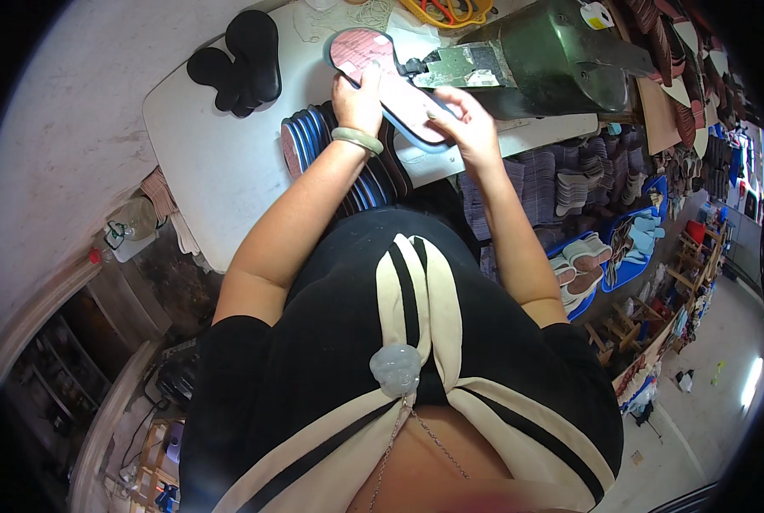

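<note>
A slipper sole point(399, 96) with a reddish-pink patterned top and a blue-grey edge is held between my hands, slanting from upper left to lower right at the sewing machine point(540, 64). My left hand point(358, 101) grips its left edge near the wide upper end, thumb on top; a pale green bangle circles that wrist. My right hand point(469, 126) pinches the lower right end, thumb on the upper face and fingers at the side. The sole's upper right edge lies close to the machine's narrow arm; whether it touches is unclear.
Below my left hand stands a row of upright soles point(301, 141) with blue and dark edges. Black soles point(258, 64) lie on the white table point(194, 162) at the far left. At right are stacked grey pieces point(536, 184) and a blue basket point(626, 256) of slipper parts.
</note>
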Motion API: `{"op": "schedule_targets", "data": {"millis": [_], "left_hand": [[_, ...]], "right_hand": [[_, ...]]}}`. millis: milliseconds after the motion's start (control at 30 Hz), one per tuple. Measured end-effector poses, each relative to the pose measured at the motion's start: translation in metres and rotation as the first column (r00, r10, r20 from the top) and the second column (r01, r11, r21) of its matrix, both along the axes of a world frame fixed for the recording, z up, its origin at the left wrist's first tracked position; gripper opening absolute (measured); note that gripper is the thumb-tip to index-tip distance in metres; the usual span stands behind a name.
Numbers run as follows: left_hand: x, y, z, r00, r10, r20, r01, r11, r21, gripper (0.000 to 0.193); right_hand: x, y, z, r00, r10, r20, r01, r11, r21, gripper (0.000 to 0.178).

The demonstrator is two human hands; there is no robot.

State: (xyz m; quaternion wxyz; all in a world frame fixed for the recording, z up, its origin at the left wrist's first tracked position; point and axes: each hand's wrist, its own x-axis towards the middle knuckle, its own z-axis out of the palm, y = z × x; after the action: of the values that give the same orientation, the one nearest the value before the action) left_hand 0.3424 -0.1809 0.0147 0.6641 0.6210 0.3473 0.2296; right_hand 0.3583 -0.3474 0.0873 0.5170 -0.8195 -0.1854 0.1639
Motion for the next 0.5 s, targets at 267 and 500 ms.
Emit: {"op": "schedule_targets", "data": {"millis": [267, 500], "left_hand": [[0.022, 0.038, -0.003, 0.993, 0.105, -0.055, -0.015, 0.575, 0.818, 0.068], [0.07, 0.086, 0.08, 0.224, -0.788, -0.573, 0.523, -0.399, 0.753, 0.043]], "right_hand": [[-0.022, 0.029, -0.012, 0.582, 0.112, -0.805, 0.322, 0.878, 0.355, 0.028], [-0.017, 0.054, -0.024, 0.612, 0.098, -0.785, 0.345, 0.86, 0.376, 0.025]]}}
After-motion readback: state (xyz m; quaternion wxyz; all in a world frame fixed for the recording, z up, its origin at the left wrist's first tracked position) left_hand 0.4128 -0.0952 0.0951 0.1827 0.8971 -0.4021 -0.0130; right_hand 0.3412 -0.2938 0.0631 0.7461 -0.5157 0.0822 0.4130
